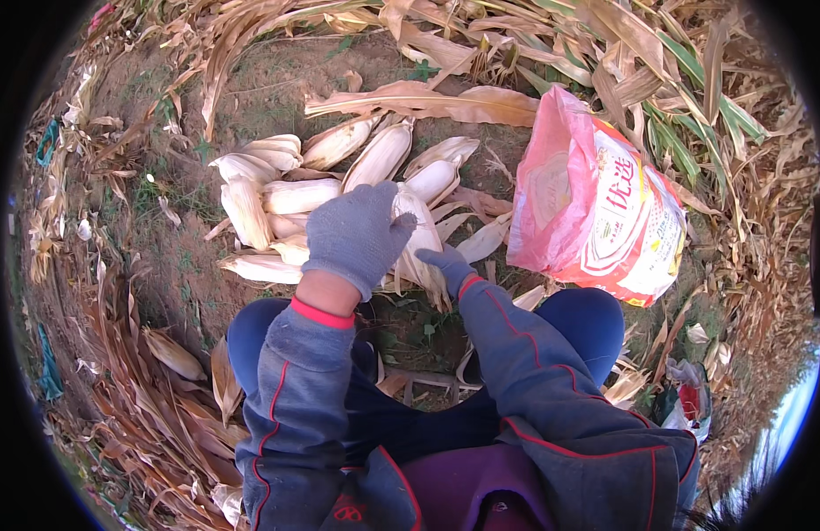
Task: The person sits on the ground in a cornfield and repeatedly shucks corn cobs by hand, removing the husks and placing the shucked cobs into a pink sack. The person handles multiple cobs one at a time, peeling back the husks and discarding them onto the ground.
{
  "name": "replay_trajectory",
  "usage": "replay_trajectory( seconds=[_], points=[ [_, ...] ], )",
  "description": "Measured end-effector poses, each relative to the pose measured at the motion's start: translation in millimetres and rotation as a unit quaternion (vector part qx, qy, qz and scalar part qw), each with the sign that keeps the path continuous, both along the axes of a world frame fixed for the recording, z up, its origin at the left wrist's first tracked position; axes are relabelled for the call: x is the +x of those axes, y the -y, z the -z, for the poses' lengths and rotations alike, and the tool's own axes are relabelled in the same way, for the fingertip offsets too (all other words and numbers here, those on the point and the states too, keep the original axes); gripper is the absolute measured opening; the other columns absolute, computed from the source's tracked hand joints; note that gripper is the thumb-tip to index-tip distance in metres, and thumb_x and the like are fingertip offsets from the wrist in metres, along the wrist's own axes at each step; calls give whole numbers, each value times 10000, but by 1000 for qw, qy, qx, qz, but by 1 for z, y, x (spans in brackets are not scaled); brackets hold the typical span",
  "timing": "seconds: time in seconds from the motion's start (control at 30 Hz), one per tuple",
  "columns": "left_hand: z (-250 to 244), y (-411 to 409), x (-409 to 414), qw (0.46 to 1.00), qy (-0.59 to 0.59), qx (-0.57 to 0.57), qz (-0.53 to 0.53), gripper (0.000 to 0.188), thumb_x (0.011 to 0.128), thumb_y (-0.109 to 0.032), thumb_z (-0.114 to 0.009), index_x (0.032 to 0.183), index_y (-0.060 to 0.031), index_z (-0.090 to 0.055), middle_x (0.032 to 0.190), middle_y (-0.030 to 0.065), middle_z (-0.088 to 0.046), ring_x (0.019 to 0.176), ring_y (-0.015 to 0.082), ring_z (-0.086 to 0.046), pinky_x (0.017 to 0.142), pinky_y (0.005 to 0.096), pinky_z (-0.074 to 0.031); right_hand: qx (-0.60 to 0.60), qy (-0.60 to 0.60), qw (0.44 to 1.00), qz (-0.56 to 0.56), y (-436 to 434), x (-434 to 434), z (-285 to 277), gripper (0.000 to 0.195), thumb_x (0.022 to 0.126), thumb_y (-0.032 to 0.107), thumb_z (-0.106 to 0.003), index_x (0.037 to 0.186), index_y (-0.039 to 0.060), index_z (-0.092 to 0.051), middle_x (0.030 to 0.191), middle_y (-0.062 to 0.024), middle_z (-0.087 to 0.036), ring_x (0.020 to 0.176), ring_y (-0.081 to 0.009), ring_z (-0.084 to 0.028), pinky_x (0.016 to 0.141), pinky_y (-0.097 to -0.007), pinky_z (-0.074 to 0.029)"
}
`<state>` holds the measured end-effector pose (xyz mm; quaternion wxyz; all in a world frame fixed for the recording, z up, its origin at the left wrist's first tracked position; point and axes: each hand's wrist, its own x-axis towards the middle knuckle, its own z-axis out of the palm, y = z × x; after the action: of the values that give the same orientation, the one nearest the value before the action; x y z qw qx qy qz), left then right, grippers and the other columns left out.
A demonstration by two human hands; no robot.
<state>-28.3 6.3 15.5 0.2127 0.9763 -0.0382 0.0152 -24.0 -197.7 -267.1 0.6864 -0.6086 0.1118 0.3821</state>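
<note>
A pale, husk-covered ear of corn [420, 249] lies slanted before me, between my two hands. My left hand [357, 232], in a grey knit glove, is closed at its upper left side, the thumb against the husk; the curled fingers' undersides are hidden. Lower down, my right hand [447, 264], gloved too, grips the ear from the right, with its thumb on top. Around them is a loose pile of other ears in husk, among them one [383, 149] beyond my left hand and one [245, 211] at the pile's left.
A pink-and-white printed sack [639, 219] with writing lies on its right, mouth facing the pile. Dry corn stalks and leaves [423, 103] lie beyond. More dry leaves [137, 378] and a single ear [174, 355] are at my left. My bent knees [582, 325] flank the near ground.
</note>
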Motion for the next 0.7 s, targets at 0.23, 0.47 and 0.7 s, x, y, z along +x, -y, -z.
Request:
replay_trajectory(
  seconds=[0.23, 0.47, 0.7],
  points=[
    [-7, -10, 0, 999, 17, 4, -36, 366, 742, -342, -664, 1021, -115, -597, 839, 120, -642, 770, 295, -623, 669, 376, -493, -324, 78, 941, -57, -3, -34, -11, 775, 572, 416, -806, 1106, -69, -524, 1060, -187, -586, 969, -249, -570, 845, -351, -442],
    [-11, -10, 0, 999, 2, -2, -49, 373, 731, -379, -663, 1005, -130, -610, 837, 110, -649, 776, 293, -625, 672, 388, -492, -33, -114, 993, 18, 0, -21, -27, 502, 708, 233, -740, 1101, -22, -558, 968, -106, -626, 820, -205, -604, 751, -312, -465],
    [-8, -8, 1, 999, 11, -17, -46, 361, 729, -405, -650, 970, -137, -620, 854, 109, -654, 776, 294, -625, 655, 394, -490, -111, 194, 966, 129, -10, 39, -158, 440, 675, 240, -762, 974, -50, -621, 848, -83, -639, 696, -139, -594, 644, -281, -470]
  ],
)
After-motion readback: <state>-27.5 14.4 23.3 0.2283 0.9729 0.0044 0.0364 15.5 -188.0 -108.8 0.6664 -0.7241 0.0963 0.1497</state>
